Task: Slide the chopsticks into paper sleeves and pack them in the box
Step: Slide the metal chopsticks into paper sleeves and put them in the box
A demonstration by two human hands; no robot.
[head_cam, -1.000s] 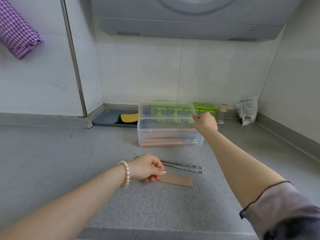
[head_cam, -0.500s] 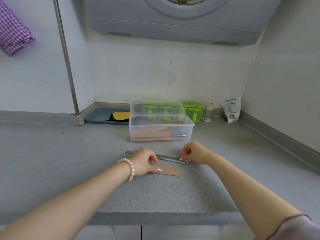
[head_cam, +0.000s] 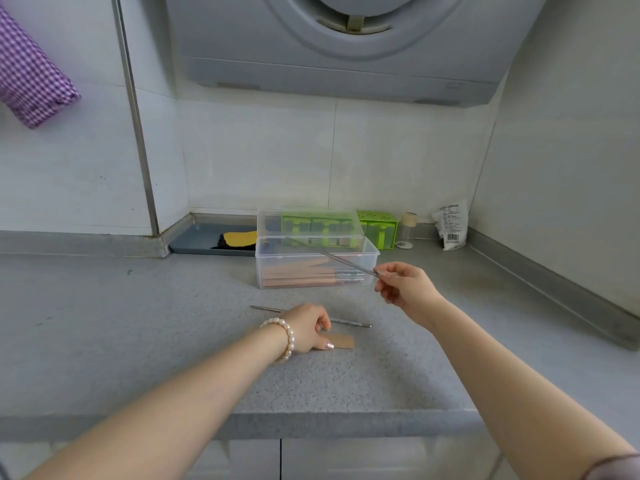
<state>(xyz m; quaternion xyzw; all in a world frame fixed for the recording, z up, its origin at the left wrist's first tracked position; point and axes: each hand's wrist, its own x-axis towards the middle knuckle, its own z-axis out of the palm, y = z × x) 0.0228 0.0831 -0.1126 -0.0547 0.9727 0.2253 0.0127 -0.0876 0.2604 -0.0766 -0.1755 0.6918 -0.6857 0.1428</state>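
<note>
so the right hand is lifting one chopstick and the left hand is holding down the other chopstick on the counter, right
Not quite. The head view shows the left hand pressing on the paper sleeve, not the other chopstick, which lies loose on the counter behind that hand. The right hand is indeed lifting one chopstick.

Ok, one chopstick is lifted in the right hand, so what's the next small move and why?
Probably bring the lifted chopstick down to the open end of the paper sleeve. The right hand pinches it in the air before the box, the left hand rests on the sleeve, and the other chopstick lies bare on the counter.
</note>
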